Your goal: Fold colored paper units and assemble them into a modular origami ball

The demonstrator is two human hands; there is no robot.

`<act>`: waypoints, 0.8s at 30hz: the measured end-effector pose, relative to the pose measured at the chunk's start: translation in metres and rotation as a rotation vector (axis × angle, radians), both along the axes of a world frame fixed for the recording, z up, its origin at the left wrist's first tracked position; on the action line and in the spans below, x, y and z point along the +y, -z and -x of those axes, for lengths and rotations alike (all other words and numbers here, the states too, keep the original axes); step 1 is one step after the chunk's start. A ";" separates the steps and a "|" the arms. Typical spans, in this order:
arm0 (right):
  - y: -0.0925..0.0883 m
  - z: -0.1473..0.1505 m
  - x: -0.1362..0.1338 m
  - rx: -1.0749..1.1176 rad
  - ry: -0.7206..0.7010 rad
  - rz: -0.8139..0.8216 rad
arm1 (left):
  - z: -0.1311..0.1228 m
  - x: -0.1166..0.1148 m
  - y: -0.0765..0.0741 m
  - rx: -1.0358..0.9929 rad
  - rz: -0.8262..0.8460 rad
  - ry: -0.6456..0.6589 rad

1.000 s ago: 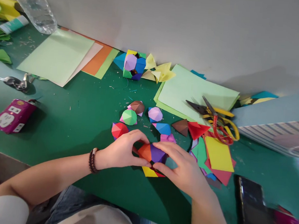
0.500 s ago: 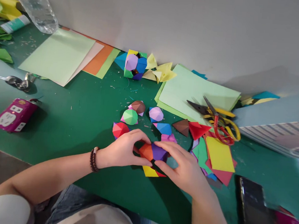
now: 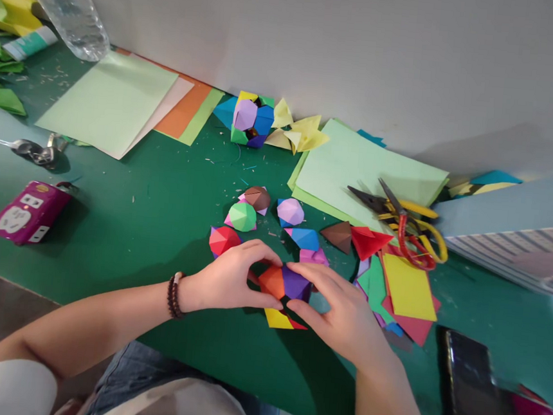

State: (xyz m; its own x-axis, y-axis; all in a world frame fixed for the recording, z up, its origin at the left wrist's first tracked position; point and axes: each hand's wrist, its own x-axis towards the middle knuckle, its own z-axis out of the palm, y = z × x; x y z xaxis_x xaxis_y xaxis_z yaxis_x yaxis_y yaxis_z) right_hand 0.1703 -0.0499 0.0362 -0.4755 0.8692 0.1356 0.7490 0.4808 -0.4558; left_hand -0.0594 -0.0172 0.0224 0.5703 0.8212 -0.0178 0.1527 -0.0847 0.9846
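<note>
The left hand (image 3: 229,279) and the right hand (image 3: 340,310) hold a folded paper ball (image 3: 284,282) between them, with orange and purple faces, a little above the green mat (image 3: 158,236). The fingers of both hands curve over the ball and press it from two sides, so the hands are not spread. A bead bracelet (image 3: 175,295) is on the left wrist. Just under the ball lies a yellow and red paper piece (image 3: 276,318).

Near the hands, on the far side, are a red paper ball (image 3: 222,240), a green paper ball (image 3: 241,217), a brown paper piece (image 3: 256,198) and a lilac paper ball (image 3: 290,212). Farther, near the wall, a bigger many-coloured paper ball (image 3: 250,120) sits beside yellow folded pieces (image 3: 295,131). To the right, scissors (image 3: 414,210) lie on light green paper (image 3: 357,176). A black phone (image 3: 476,393) lies at the lower right.
</note>
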 end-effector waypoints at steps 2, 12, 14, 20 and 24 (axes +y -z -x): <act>0.000 -0.002 0.001 0.009 -0.004 0.006 | 0.000 0.000 0.000 -0.009 0.023 0.001; 0.003 -0.014 0.005 0.271 0.034 0.151 | 0.002 0.003 0.001 -0.050 0.167 -0.013; 0.003 -0.019 0.007 0.305 0.067 0.191 | 0.002 0.004 0.000 -0.068 0.225 -0.019; -0.011 -0.030 0.008 0.313 0.023 0.258 | 0.003 0.008 -0.006 -0.234 0.624 -0.067; -0.017 -0.022 0.005 0.227 -0.027 0.242 | 0.002 0.010 -0.007 -0.286 0.777 -0.069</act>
State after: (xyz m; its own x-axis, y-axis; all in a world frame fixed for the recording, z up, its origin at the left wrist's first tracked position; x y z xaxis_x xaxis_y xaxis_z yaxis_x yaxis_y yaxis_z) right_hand 0.1926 -0.0454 0.0534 -0.4800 0.8767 0.0316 0.6037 0.3562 -0.7132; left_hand -0.0615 -0.0068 0.0299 0.5873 0.6683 -0.4565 -0.1324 0.6358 0.7604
